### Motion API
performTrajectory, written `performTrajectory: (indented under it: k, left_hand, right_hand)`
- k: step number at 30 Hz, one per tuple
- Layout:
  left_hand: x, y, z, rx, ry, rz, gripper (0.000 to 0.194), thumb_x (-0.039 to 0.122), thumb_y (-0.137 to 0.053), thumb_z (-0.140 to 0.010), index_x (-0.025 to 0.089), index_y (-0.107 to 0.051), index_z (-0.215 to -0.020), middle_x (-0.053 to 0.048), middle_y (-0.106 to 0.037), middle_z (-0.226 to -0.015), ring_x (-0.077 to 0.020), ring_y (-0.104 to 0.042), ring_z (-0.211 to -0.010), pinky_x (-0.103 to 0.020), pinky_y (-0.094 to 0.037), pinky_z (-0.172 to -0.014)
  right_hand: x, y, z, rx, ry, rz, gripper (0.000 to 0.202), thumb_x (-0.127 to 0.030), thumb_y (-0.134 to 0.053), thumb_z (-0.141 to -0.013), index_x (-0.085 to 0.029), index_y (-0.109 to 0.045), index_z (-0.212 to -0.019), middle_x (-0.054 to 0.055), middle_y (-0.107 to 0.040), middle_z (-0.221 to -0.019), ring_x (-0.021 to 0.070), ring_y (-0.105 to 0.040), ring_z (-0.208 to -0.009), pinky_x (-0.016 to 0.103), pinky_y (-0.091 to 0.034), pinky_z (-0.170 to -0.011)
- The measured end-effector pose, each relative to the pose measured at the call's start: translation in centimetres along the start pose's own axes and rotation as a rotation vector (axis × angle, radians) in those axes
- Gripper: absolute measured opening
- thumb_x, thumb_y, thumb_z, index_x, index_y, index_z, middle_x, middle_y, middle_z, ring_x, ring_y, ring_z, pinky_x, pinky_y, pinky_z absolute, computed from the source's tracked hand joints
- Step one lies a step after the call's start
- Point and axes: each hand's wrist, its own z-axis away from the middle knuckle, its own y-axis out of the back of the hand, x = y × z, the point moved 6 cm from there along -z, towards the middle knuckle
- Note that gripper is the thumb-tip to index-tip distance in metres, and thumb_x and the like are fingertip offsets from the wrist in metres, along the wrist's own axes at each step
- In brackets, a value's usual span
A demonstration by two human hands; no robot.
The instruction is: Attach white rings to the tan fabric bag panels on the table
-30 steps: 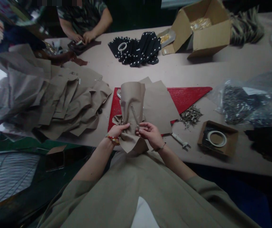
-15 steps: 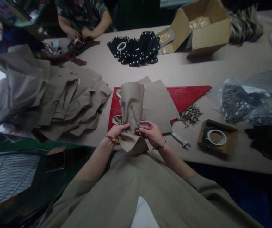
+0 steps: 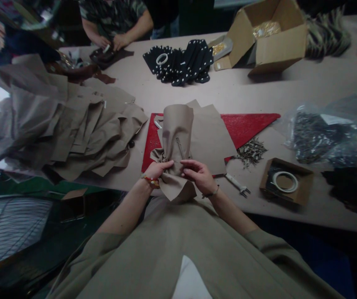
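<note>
My left hand (image 3: 157, 169) pinches a bunched brown sheet of fabric or thin leather (image 3: 177, 120), thumb on top and fingers hidden beneath. The sheet's upper part curls into a loose roll, and its lower corner hangs toward me. A slim, narrow metal piece (image 3: 179, 146) slants up from the fingertips of my right hand (image 3: 199, 175), which are closed at its lower end, close over the sheet. Its exact kind is too small to tell. Under the sheet are other flat brown pieces (image 3: 212, 137) and a red board (image 3: 243, 128).
Brown pieces (image 3: 81, 137) are heaped at left. To the right lie small metal parts (image 3: 251, 151), a white-handled forked tool (image 3: 237, 185) and a small box (image 3: 304, 187) with a tape roll. Black studded pieces (image 3: 194, 62) and a carton (image 3: 281, 54) stand behind. A co-worker's hands (image 3: 113, 42) work opposite.
The view has shifted slightly, so most things sit a little further right. My right fingers have curled in more around the metal piece's lower end. My left hand keeps its hold on the sheet.
</note>
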Motion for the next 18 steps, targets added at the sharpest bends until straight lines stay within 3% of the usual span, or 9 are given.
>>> performTrajectory:
  k: [5,9,12,15,18]
  left_hand:
    - [0.0,-0.4,0.4,0.028,0.007,-0.013,0.015,0.014,-0.083,-0.070,0.007,-0.076,-0.082,-0.010,-0.077,-0.071,-0.0184,-0.070,-0.053,-0.028,-0.060,-0.055]
    - [0.0,-0.1,0.1,0.060,-0.050,-0.021,0.025,0.016,-0.089,-0.063,0.008,-0.077,-0.082,-0.009,-0.078,-0.075,-0.0185,-0.072,-0.057,-0.029,-0.061,-0.058]
    - [0.0,0.2,0.0,0.073,-0.083,-0.033,0.030,0.018,-0.092,-0.058,0.009,-0.077,-0.084,-0.010,-0.079,-0.080,-0.0197,-0.073,-0.064,-0.029,-0.061,-0.062]
    - [0.5,0.5,-0.1,0.083,-0.136,-0.062,0.032,0.020,-0.093,-0.057,0.010,-0.078,-0.084,-0.011,-0.080,-0.083,-0.0209,-0.075,-0.068,-0.029,-0.061,-0.064]
    - [1.0,0.5,-0.2,0.059,-0.186,-0.104,0.036,0.022,-0.094,-0.056,0.010,-0.078,-0.086,-0.012,-0.081,-0.090,-0.0222,-0.076,-0.074,-0.030,-0.062,-0.068]
  right_hand:
    - [0.0,0.2,-0.6,0.040,0.039,0.104,0.041,-0.047,-0.089,-0.065,-0.021,-0.073,-0.093,0.004,-0.076,-0.090,0.0165,-0.069,-0.076,0.031,-0.061,-0.069]
    - [-2.1,0.6,0.1,0.159,0.310,0.612,0.022,-0.040,-0.079,-0.078,-0.021,-0.078,-0.087,0.006,-0.071,-0.089,0.0155,-0.065,-0.074,0.030,-0.057,-0.069]
    - [-3.9,0.2,0.9,0.223,0.481,0.858,0.012,-0.032,-0.076,-0.079,-0.021,-0.079,-0.081,0.009,-0.067,-0.098,0.0174,-0.064,-0.086,0.030,-0.055,-0.075]
    - [-4.0,0.3,0.7,0.182,0.437,0.748,0.015,-0.034,-0.074,-0.080,-0.019,-0.077,-0.083,0.007,-0.068,-0.092,0.0161,-0.063,-0.082,0.029,-0.053,-0.072]
    - [-2.6,0.6,-0.1,0.079,0.263,0.435,0.031,-0.041,-0.077,-0.078,-0.021,-0.076,-0.102,0.003,-0.070,-0.086,0.0133,-0.060,-0.072,0.026,-0.052,-0.066]
